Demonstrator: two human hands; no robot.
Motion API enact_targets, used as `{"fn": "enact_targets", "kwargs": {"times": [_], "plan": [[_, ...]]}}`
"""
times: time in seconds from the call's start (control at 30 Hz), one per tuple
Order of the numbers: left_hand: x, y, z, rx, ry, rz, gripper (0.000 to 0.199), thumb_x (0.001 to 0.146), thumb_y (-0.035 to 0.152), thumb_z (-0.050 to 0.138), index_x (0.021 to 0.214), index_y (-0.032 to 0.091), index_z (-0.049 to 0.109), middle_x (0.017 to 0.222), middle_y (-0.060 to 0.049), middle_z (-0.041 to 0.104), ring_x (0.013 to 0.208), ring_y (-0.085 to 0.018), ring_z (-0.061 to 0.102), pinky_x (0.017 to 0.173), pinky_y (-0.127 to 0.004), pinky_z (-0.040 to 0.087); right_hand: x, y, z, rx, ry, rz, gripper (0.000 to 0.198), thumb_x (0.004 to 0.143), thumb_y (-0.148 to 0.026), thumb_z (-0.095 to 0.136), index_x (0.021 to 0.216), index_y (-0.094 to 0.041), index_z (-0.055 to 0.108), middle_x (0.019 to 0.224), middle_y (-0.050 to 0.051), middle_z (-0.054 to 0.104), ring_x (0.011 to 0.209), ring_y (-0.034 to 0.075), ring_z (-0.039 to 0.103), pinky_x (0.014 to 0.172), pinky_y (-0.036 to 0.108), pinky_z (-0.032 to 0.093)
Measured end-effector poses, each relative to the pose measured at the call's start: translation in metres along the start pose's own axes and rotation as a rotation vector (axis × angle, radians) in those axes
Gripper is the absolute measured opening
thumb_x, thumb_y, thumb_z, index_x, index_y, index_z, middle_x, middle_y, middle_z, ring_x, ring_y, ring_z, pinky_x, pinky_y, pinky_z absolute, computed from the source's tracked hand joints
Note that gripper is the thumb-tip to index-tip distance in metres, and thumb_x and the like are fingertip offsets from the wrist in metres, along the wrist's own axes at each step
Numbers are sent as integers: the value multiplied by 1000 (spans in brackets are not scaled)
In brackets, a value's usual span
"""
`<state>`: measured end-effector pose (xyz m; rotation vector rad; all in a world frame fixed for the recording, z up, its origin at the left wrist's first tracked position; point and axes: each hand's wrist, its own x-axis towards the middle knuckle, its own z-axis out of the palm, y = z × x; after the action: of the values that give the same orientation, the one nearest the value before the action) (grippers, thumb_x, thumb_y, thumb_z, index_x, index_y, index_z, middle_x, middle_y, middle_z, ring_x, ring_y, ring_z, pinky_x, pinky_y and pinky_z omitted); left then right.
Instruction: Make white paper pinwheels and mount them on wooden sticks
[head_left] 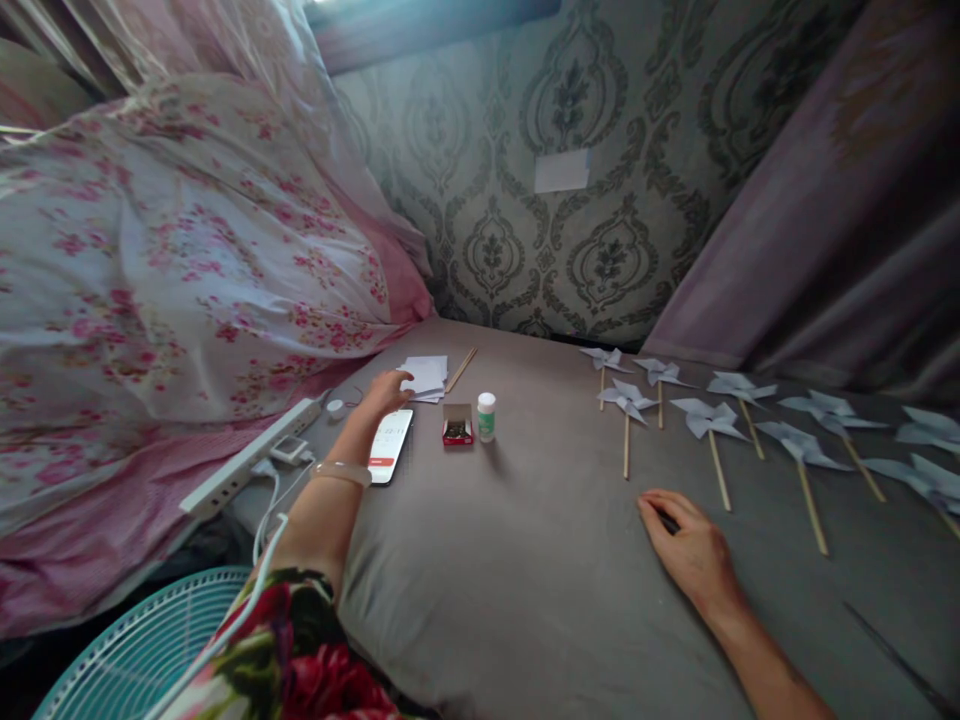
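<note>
My left hand [390,390] reaches out to the left edge of a stack of white paper squares [426,375]. Its visible fingers are apart, and I cannot tell whether they touch the top sheet. Under that wrist lies a phone [391,447] with a lit screen. Resting on the bed sheet, my right hand [686,545] is closed, thumb and fingers curled together; something dark shows between them, too small to name. Beyond it stretch rows of white paper pinwheels [711,420] on wooden sticks.
Two wooden sticks [460,370] lie beside the papers. A small red box [457,428] stands open next to a white-capped bottle [486,418]. At left are a power strip [251,455], cables and a teal fan [142,650]. A dark pointed object [896,655] lies at lower right.
</note>
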<state>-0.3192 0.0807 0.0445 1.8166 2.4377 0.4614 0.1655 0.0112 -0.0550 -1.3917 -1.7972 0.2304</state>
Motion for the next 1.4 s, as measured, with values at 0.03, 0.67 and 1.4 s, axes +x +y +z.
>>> {"fn": "enact_targets", "kwargs": {"times": [0.03, 0.67, 1.4], "plan": [[4, 0, 1, 20, -30, 7, 38, 74, 23, 63, 112, 19, 68, 114, -10, 69, 108, -26, 60, 93, -33, 43, 0, 0, 0, 0, 0, -1, 34, 84, -46, 49, 79, -18, 68, 89, 10, 71, 85, 25, 66, 82, 37, 50], [38, -16, -3, 61, -250, 112, 44, 67, 33, 63, 108, 18, 70, 104, -7, 72, 93, -22, 63, 77, -23, 46, 0, -1, -1, -27, -21, -4, 34, 86, -45, 47, 78, -20, 68, 88, 10, 70, 85, 24, 66, 82, 37, 50], [9, 31, -31, -92, 493, -297, 44, 93, 25, 31, 128, 16, 57, 123, -14, 64, 110, -29, 59, 88, -38, 44, 3, -10, -2, -11, -26, 38, 31, 85, -42, 45, 76, -21, 66, 87, 10, 70, 85, 25, 65, 82, 39, 48]]}}
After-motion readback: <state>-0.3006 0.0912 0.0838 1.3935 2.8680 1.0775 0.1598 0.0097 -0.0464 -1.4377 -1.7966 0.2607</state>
